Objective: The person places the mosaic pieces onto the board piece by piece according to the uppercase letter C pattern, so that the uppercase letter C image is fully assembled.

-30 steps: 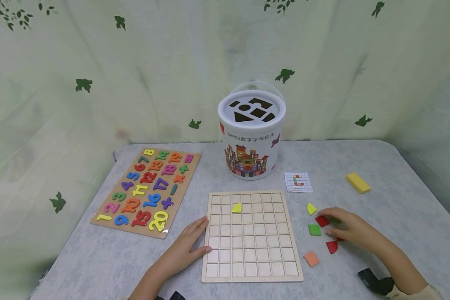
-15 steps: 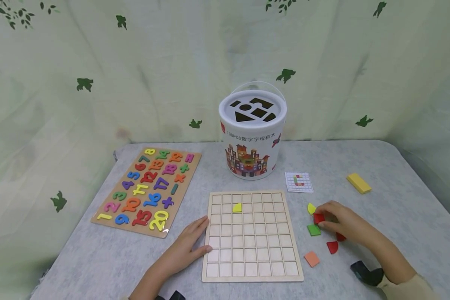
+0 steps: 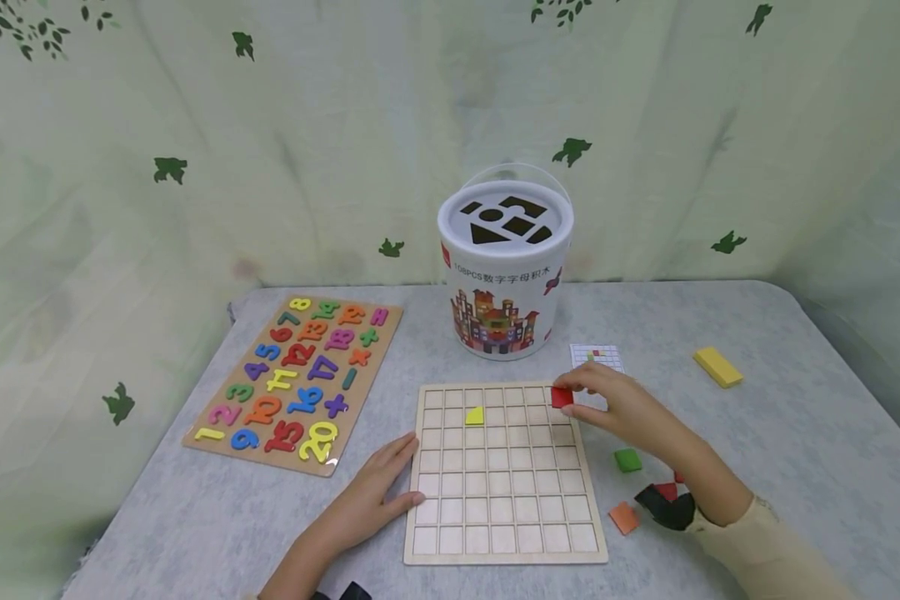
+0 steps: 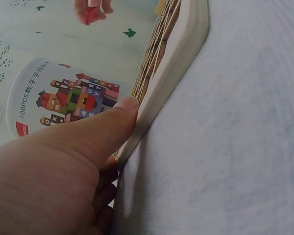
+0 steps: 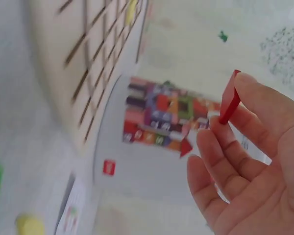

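Note:
My right hand (image 3: pixel 622 404) pinches a red square tile (image 3: pixel 561 397) between thumb and fingertips, over the far right corner of the wooden grid board (image 3: pixel 498 483). In the right wrist view the tile (image 5: pixel 230 98) is seen nearly edge-on, with the other fingers loosely bent beneath. My left hand (image 3: pixel 367 500) rests along the board's left edge; the thumb (image 4: pixel 122 110) touches its side in the left wrist view. One yellow quarter-round tile (image 3: pixel 474 416) lies in a cell of the second row from the far edge.
Right of the board lie a green square tile (image 3: pixel 627 460), an orange one (image 3: pixel 624 518) and red pieces (image 3: pixel 667 491) partly under the wrist strap. A pattern card (image 3: pixel 596 354) is half covered by my hand. Behind stands a white bucket (image 3: pixel 504 275); a number board (image 3: pixel 375 354) lies left, a yellow block (image 3: pixel 717 367) right.
My right hand has picked the red square tile out of the loose pieces and carried it left and away from me, over the board's corner. The left hand stays put.

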Tool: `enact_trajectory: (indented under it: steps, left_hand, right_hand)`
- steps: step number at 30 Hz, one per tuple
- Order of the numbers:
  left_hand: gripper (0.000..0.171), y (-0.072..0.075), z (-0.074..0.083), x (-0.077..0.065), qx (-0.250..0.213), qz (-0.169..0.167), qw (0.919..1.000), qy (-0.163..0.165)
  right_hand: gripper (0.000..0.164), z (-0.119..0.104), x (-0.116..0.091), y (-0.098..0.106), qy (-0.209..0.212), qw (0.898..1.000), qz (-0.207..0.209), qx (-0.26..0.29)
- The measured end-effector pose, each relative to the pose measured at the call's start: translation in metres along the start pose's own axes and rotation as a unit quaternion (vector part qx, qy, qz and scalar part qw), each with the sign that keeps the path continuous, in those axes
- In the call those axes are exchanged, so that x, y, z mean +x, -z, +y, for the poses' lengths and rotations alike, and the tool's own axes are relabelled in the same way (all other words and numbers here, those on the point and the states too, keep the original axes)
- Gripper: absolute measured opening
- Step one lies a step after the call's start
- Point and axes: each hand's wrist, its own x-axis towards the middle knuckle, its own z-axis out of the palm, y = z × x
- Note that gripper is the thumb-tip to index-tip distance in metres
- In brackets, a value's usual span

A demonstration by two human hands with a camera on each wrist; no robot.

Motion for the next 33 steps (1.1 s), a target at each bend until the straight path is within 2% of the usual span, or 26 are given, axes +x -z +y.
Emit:
enact_trajectory:
  steps: [3,7,14,19,21,28,33]
  left_hand:
    - [0.074,0.000,0.000,0.000,-0.003,-0.002,1.0000,0.001]
    - [0.074,0.000,0.000,0.000,-0.004,-0.004,1.0000,0.000]
    - [0.074,-0.002,-0.002,0.000,-0.003,-0.004,1.0000,-0.001]
    - [0.074,-0.001,-0.001,0.000,-0.004,-0.003,1.0000,-0.003]
    - [0.074,-0.001,-0.001,0.000,-0.003,-0.002,1.0000,-0.005]
    - [0.074,0.000,-0.001,0.000,-0.001,-0.001,1.0000,-0.003]
    - [0.074,0.000,-0.001,0.000,0.000,-0.002,1.0000,0.000]
  right_hand:
    - [0.028,-0.009,0.014,-0.010,0.032,0.999,0.018,0.022]
    - [0.029,-0.015,0.031,-0.029,0.047,0.997,0.034,0.060]
    - [0.028,-0.011,0.050,-0.060,0.017,0.997,0.023,0.076]
    - [0.026,-0.001,0.055,-0.074,-0.042,0.997,-0.011,0.070]
    - [0.025,0.004,0.055,-0.078,-0.053,0.996,-0.023,0.065]
    - [0.021,0.014,0.054,-0.086,-0.010,0.998,-0.043,0.044]
    - [0.021,0.015,0.053,-0.088,-0.011,0.998,-0.043,0.051]
